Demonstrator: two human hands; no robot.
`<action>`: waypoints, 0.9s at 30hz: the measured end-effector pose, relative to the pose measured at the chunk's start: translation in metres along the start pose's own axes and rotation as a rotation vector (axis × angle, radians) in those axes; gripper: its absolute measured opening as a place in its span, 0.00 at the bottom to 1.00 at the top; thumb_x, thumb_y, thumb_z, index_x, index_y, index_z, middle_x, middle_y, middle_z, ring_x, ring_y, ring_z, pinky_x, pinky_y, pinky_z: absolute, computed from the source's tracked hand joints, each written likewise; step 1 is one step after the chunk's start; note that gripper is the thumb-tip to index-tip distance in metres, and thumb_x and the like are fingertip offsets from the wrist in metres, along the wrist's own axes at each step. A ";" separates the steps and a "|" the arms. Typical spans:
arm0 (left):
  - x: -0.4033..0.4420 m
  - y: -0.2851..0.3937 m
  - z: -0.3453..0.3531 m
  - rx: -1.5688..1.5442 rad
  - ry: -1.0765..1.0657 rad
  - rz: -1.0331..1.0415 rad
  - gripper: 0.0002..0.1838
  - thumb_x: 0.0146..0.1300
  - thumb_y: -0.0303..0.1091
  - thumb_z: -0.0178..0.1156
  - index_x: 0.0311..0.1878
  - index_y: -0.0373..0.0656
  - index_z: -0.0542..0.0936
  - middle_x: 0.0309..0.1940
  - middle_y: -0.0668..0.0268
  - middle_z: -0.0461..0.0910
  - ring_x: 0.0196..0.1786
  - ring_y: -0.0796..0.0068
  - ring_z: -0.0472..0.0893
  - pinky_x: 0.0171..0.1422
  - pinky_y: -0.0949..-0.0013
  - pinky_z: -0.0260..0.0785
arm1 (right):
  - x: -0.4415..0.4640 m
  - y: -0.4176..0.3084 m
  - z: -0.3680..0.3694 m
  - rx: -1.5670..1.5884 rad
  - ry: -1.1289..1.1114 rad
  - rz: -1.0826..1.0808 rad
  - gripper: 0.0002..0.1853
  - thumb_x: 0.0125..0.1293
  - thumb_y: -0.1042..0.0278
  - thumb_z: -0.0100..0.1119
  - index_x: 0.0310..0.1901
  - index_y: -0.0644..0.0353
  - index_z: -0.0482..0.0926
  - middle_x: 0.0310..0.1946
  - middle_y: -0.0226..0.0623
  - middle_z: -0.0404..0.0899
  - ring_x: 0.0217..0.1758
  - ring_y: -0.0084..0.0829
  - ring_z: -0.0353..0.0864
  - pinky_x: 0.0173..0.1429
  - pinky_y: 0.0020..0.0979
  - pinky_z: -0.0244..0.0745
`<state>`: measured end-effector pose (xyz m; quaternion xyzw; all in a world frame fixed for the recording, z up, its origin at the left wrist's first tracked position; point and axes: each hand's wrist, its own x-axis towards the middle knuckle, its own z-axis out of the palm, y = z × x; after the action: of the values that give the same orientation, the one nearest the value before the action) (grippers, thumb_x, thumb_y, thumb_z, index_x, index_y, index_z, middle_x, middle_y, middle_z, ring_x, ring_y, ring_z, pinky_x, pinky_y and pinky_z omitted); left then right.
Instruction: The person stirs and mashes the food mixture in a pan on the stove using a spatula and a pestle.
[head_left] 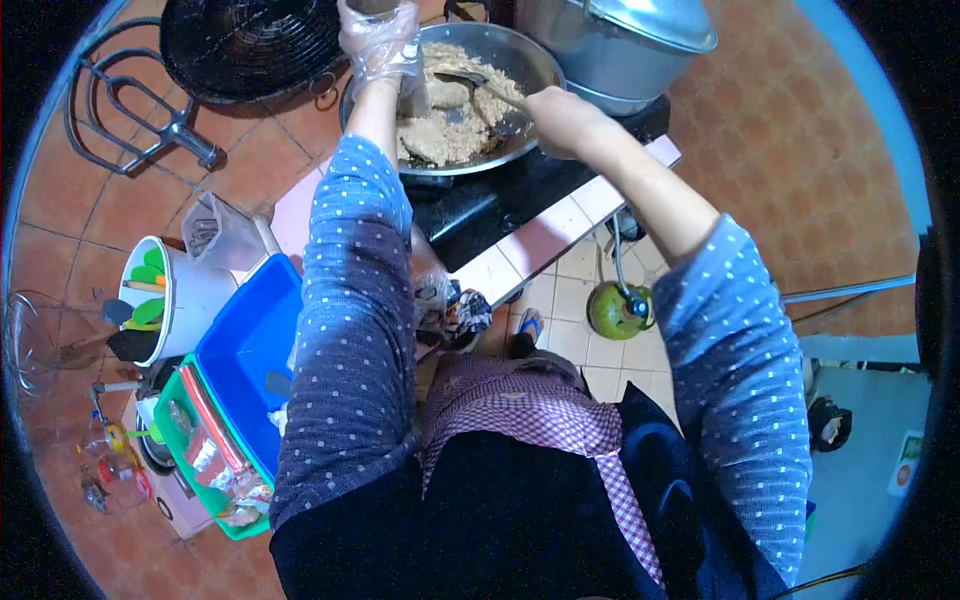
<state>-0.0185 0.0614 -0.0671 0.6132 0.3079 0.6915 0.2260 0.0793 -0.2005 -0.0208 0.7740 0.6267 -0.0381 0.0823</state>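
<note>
A wide metal wok [548,62] sits on the black stove [450,225], holding a pale, crumbly food mixture [440,140] with some larger lumps and a browned patch. My right hand [568,122] is closed around the handle of a spatula [470,78], whose blade lies in the mixture. Wrapped in a clear plastic glove, my left hand [380,42] is at the wok's far left rim. Its fingers look curled around a greyish thing at the top edge of the view, mostly cut off.
A large lidded metal pot [630,60] stands right of the wok. Black round pan [250,50] and mixer beater [130,110] hang at left. Below are a white utensil bucket [200,300], blue basin [225,345] and green tray [190,440]. A green gas cylinder [612,312] stands underneath.
</note>
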 end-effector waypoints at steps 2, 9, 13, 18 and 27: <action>0.006 -0.013 -0.002 -0.099 0.008 -0.016 0.35 0.45 0.45 0.82 0.54 0.40 0.79 0.46 0.60 0.87 0.46 0.70 0.87 0.56 0.63 0.78 | -0.005 0.033 0.000 0.135 0.015 -0.088 0.14 0.62 0.73 0.60 0.49 0.63 0.87 0.46 0.57 0.87 0.54 0.53 0.87 0.59 0.46 0.83; 0.002 0.011 -0.023 -0.174 0.054 -0.248 0.35 0.51 0.41 0.81 0.59 0.41 0.76 0.46 0.61 0.86 0.46 0.69 0.85 0.57 0.63 0.78 | -0.071 0.074 -0.045 0.648 -0.156 0.143 0.27 0.70 0.67 0.60 0.70 0.61 0.76 0.24 0.34 0.78 0.21 0.22 0.77 0.24 0.29 0.74; 0.005 0.010 -0.024 -0.247 0.000 -0.143 0.33 0.52 0.41 0.81 0.58 0.40 0.77 0.45 0.62 0.85 0.44 0.71 0.85 0.54 0.63 0.78 | -0.094 0.067 -0.056 0.786 -0.178 0.152 0.26 0.76 0.66 0.57 0.73 0.59 0.73 0.21 0.24 0.70 0.18 0.17 0.69 0.19 0.26 0.66; 0.016 0.066 -0.034 -0.153 0.008 -0.083 0.33 0.57 0.37 0.75 0.65 0.39 0.76 0.48 0.61 0.86 0.46 0.67 0.86 0.53 0.66 0.77 | -0.106 0.071 -0.084 0.609 -0.264 0.168 0.26 0.77 0.67 0.55 0.75 0.56 0.71 0.20 0.23 0.68 0.15 0.15 0.65 0.18 0.23 0.60; 0.019 0.110 -0.057 -0.183 -0.080 -0.135 0.27 0.60 0.35 0.74 0.62 0.40 0.78 0.42 0.65 0.85 0.40 0.73 0.84 0.48 0.67 0.77 | -0.080 0.075 -0.131 0.393 -0.381 0.182 0.20 0.77 0.62 0.54 0.65 0.59 0.80 0.20 0.26 0.71 0.14 0.18 0.69 0.15 0.24 0.65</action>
<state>-0.0703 -0.0118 0.0199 0.5949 0.2747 0.6750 0.3390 0.1297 -0.2698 0.1265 0.8071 0.5084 -0.2962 0.0501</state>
